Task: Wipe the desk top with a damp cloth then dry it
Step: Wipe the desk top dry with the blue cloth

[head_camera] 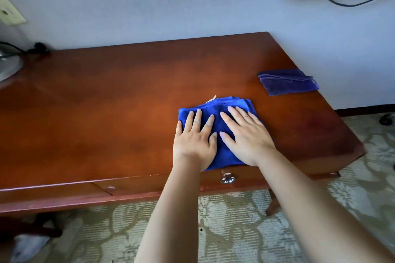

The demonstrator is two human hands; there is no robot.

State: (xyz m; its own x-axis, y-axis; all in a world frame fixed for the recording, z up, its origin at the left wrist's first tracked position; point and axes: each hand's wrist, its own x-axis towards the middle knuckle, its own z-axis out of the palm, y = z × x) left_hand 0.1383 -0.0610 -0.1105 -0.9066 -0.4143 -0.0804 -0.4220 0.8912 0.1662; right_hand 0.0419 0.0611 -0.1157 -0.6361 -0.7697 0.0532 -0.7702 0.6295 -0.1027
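Pressing folded blue cloth [215, 111] flat on desk [106, 102], left hand [195, 141] and right hand [248, 136] side by side, fingers straight; long axis running front-to-back.

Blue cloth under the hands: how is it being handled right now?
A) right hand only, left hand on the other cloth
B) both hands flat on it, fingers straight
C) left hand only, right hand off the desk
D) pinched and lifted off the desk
B: the left hand and right hand both lie flat with straight fingers on the blue cloth, which rests on the desk top; the purple cloth sits untouched near the right end.
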